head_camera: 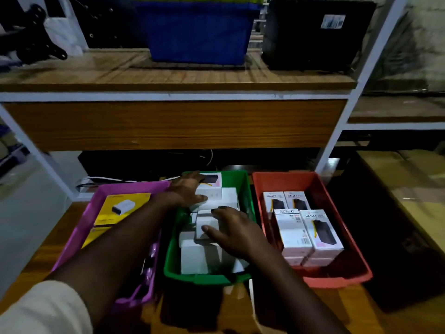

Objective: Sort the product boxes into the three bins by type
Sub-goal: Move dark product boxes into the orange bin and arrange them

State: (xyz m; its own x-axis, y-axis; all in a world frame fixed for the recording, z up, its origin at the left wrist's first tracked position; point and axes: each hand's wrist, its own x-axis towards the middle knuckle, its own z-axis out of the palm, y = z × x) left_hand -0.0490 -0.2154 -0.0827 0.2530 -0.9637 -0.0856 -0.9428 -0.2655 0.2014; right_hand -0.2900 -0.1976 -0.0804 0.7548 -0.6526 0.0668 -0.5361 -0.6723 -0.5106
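Right hand [237, 231]: fingers spread, flat on white boxes [207, 256], near end of green bin [207, 277].
Left hand [186, 191]: fingers loosely around far white box [212, 195].
Advice: likely press stacks level before releasing.

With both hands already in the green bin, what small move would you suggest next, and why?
Probably close the right hand on the small white box under its fingers and lift it clear. The green bin holds a loose pile of white boxes, and that hand rests open on one.

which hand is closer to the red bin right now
Right. The right hand rests on white boxes in the green bin, beside the red bin. The left hand is farther away, at the green bin's far left corner.
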